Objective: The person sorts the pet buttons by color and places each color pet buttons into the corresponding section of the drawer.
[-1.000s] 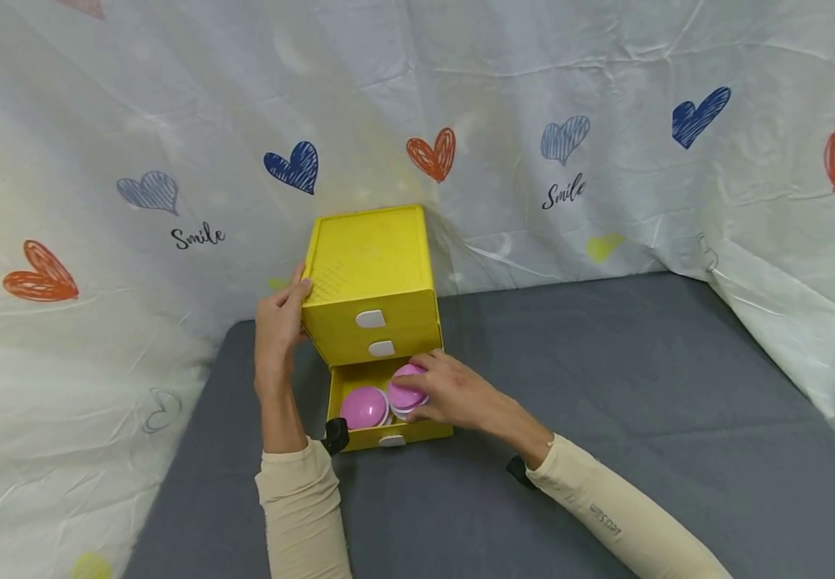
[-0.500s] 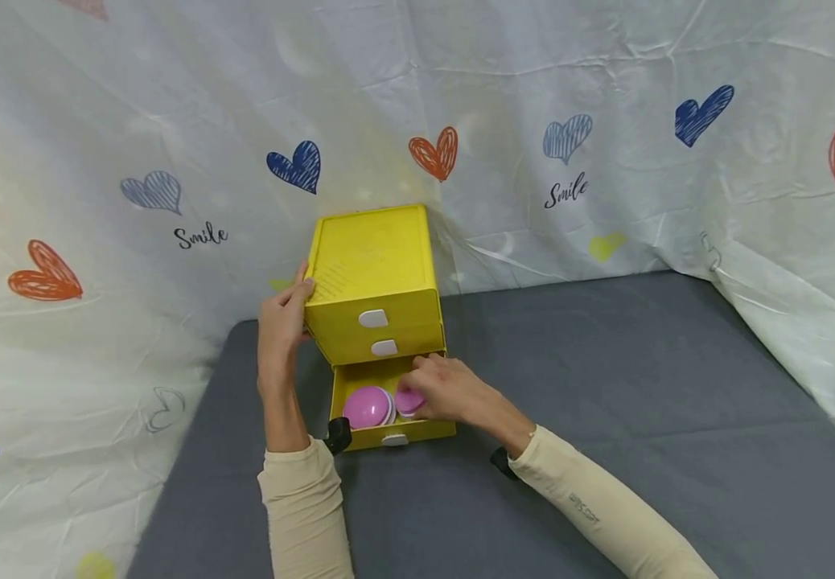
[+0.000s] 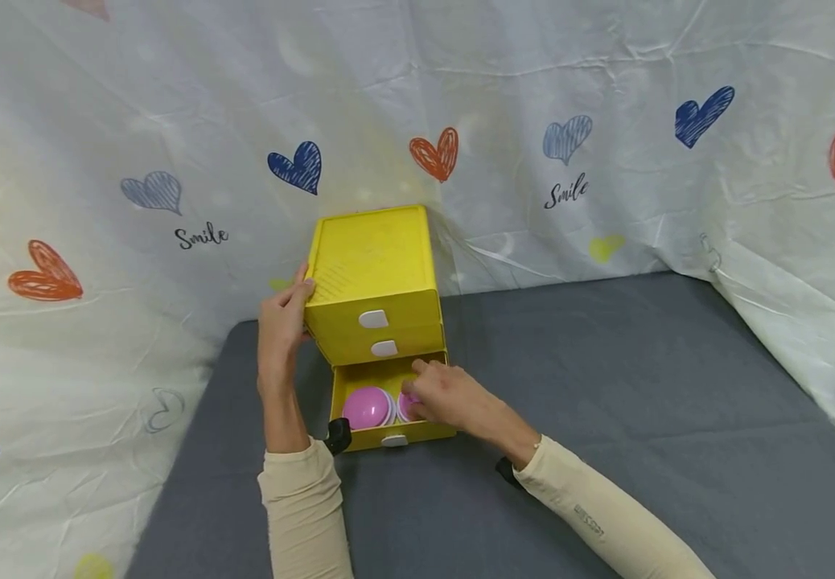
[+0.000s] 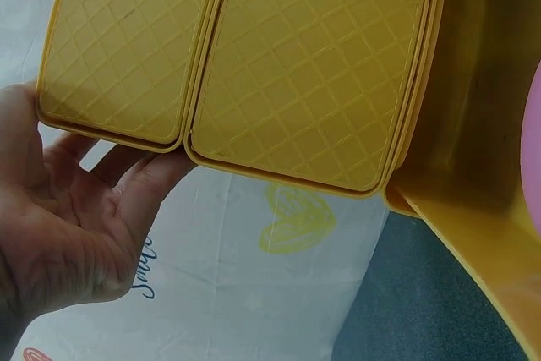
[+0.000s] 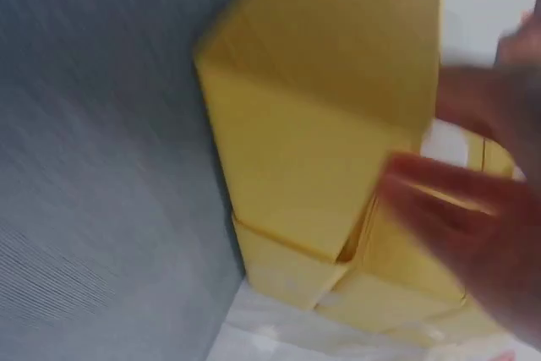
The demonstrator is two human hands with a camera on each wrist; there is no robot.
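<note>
In the head view, a yellow drawer unit (image 3: 374,257) stands near the back of the table with its bottom drawer (image 3: 341,382) pulled out. My left hand (image 3: 281,322) holds the unit's upper left side, thumb at the top edge and fingers along the side wall. Two round pink things with white rims lie in the drawer: the left one (image 3: 368,408) shows fully, while the right one (image 3: 406,408) is mostly hidden under my right hand (image 3: 446,394). Those right fingers reach down over it, bent and spread. The right wrist view is blurred, with no pink thing visible between the fingers (image 5: 423,188).
Two closed drawers with white handles (image 3: 373,319) sit above the pulled-out one. Dark grey cloth covers the table (image 3: 569,386). Right behind the unit hangs a white curtain (image 3: 497,185) printed with hearts.
The right pink thing has come down lower in the drawer, its rim now turned left. My right fingers have loosened around it. The left hand stays put.
</note>
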